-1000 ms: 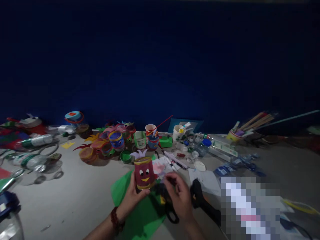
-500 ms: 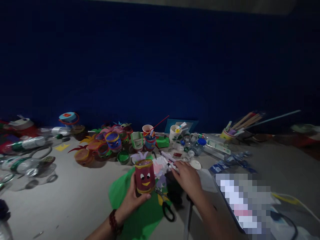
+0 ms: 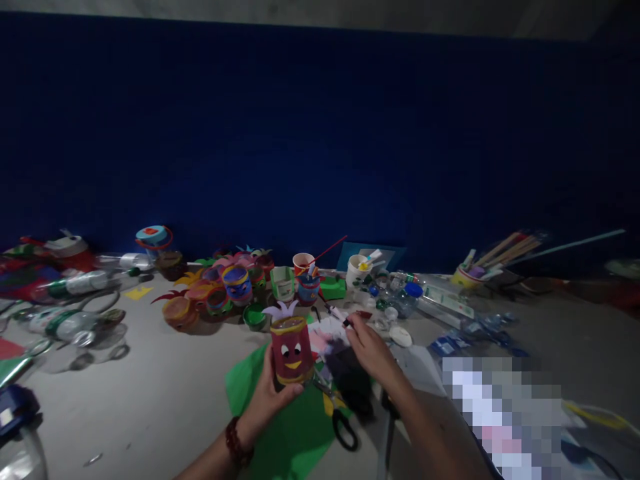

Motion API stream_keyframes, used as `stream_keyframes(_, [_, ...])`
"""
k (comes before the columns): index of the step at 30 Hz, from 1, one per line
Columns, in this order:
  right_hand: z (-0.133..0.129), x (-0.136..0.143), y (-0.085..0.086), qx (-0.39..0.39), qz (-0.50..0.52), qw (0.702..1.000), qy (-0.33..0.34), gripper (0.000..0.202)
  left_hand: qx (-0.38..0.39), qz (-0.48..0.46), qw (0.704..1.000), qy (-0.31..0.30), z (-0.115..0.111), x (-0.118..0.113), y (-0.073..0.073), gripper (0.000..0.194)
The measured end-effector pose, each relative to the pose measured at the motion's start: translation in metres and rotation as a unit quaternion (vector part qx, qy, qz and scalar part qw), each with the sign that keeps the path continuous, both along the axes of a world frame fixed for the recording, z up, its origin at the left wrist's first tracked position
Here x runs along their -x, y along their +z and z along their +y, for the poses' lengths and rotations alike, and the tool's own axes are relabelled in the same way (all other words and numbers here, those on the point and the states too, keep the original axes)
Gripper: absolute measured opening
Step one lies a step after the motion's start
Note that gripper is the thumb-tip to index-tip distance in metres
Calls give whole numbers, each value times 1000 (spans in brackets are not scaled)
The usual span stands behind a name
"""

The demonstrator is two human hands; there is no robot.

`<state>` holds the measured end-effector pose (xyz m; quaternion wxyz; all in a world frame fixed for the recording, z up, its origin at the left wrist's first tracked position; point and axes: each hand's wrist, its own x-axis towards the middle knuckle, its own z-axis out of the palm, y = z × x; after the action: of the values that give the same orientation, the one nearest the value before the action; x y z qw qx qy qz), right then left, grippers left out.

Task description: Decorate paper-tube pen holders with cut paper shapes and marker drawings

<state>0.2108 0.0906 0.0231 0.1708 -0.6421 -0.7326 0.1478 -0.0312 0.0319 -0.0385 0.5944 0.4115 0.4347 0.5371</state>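
We hold the maroon face cup point(image 3: 291, 353) in our left hand point(image 3: 267, 399), grip curled around it; right of the cup, our right hand point(image 3: 369, 345) pinches a white marker point(image 3: 339, 314).

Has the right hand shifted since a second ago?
Yes. The right hand has moved forward, away from the wearer, and is now closer to the white cup.
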Motion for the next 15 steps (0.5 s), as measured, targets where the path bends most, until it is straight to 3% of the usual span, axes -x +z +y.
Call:
stream_keyframes(8, [12,-7,6,16,71,994,83,25,-10,12,999,-36,1,3,1,109])
stream_keyframes(15, [19,-10,0,28,32,997,60,27,-10,18,998,-53,0,3,2,110])
